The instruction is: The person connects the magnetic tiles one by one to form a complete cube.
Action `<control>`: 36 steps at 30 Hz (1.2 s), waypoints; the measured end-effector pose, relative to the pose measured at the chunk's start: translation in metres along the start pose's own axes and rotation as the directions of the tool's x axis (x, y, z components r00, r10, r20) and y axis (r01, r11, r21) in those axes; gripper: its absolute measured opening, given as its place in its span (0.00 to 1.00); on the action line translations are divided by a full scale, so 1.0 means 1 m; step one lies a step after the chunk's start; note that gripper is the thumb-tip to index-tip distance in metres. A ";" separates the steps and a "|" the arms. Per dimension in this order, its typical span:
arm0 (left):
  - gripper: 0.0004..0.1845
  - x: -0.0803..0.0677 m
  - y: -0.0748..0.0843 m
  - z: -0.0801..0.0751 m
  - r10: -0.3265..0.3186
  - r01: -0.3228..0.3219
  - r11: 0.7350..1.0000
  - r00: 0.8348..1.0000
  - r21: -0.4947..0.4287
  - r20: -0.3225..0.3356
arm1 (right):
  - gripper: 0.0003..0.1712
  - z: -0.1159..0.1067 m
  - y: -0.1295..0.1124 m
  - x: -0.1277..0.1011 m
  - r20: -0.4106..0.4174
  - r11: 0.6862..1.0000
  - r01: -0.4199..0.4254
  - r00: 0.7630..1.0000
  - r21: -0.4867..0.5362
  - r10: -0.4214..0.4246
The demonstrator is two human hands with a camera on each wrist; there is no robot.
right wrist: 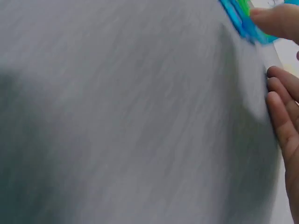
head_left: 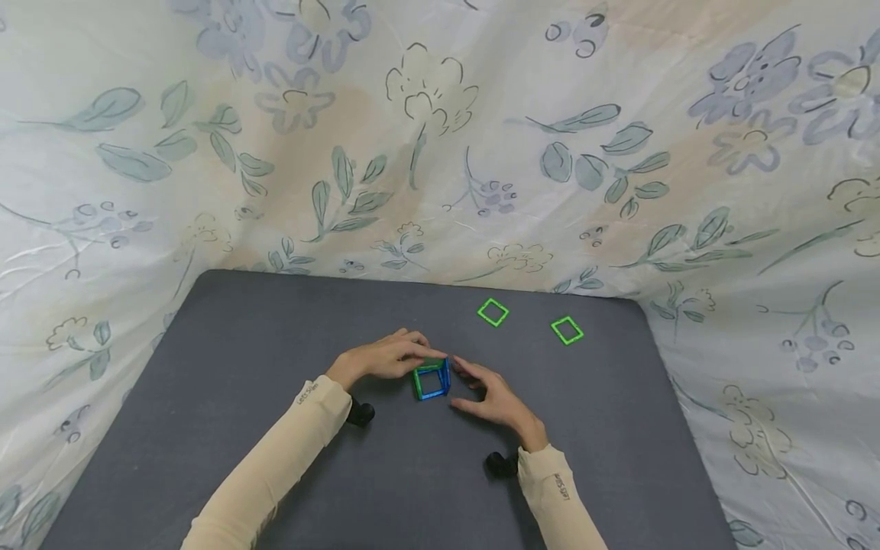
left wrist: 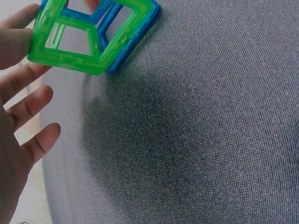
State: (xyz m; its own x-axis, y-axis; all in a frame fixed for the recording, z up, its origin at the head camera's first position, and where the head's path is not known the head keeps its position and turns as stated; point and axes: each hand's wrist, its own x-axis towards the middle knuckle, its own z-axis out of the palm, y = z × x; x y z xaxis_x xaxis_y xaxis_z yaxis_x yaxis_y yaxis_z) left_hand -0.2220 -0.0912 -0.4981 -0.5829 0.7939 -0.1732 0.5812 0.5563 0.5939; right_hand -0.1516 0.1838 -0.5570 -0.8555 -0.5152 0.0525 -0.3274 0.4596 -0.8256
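A small box shape of green and blue magnetic tiles (head_left: 431,396) stands on the dark table between the two hands. My left hand (head_left: 385,357) holds it from the left, with the index finger reaching over its top. In the left wrist view, thumb and finger meet the edge of a green tile (left wrist: 70,63), while the other fingers are spread apart. At the right of the box, my right hand (head_left: 498,397) is held open, thumb and fingers apart. The right wrist view shows its thumb (right wrist: 275,21) overlapping the blue tile edge (right wrist: 238,21).
Two loose green square tiles lie farther back on the table: one tile (head_left: 493,312) behind the box, the other tile (head_left: 567,331) to its right. A floral cloth (head_left: 440,206) hangs behind the grey table (head_left: 227,344) and down its sides.
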 end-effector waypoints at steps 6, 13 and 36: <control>0.24 0.000 -0.002 0.003 -0.015 0.016 0.999 1.000 -0.044 0.021 | 0.41 -0.005 0.013 -0.030 -0.140 1.000 -0.003 0.990 -0.001 0.003; 0.24 -0.003 -0.002 0.003 -0.003 0.003 0.999 1.000 -0.053 0.007 | 0.38 -0.006 0.019 -0.036 -0.201 0.999 0.037 0.979 0.040 -0.028; 0.25 -0.015 -0.006 0.034 0.048 -0.064 0.994 0.983 -0.085 -0.180 | 0.33 -0.003 0.018 -0.036 -0.237 0.998 0.037 0.971 0.057 -0.022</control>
State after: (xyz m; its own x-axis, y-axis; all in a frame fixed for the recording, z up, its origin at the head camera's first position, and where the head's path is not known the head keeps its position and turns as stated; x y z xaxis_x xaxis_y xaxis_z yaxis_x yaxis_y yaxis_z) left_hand -0.1975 -0.0984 -0.5261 -0.6472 0.7623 -0.0005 0.5668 0.4816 0.6684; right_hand -0.1283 0.2127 -0.5723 -0.9187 -0.3390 0.2025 -0.3352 0.3983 -0.8538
